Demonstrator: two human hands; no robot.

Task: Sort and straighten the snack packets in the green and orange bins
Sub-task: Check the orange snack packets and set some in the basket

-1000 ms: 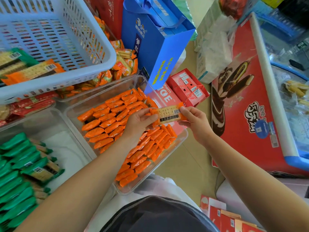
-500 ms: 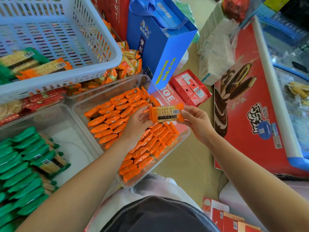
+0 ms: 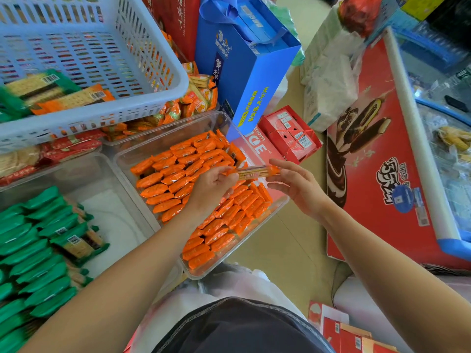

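Note:
One orange snack packet (image 3: 254, 172) is held edge-on above the clear bin (image 3: 158, 141) that is packed with rows of orange packets (image 3: 178, 179). My left hand (image 3: 211, 189) grips its left end with curled fingers. My right hand (image 3: 298, 187) has its fingers spread and only touches the packet's right end. At the left, a second clear bin (image 3: 114, 217) holds rows of green packets (image 3: 38, 250); one green packet (image 3: 79, 243) lies flat and askew on top of them.
A pale blue slotted basket (image 3: 102, 59) at the upper left holds loose green and orange packets (image 3: 74, 99). Behind the bins stand trays of other snacks (image 3: 193, 100), a blue gift bag (image 3: 244, 72) and red boxes (image 3: 290, 133). A red freezer (image 3: 377, 174) flanks the right.
The orange packet has turned from face-up to edge-on between my hands. My right hand's fingers have spread from a pinch to a light touch.

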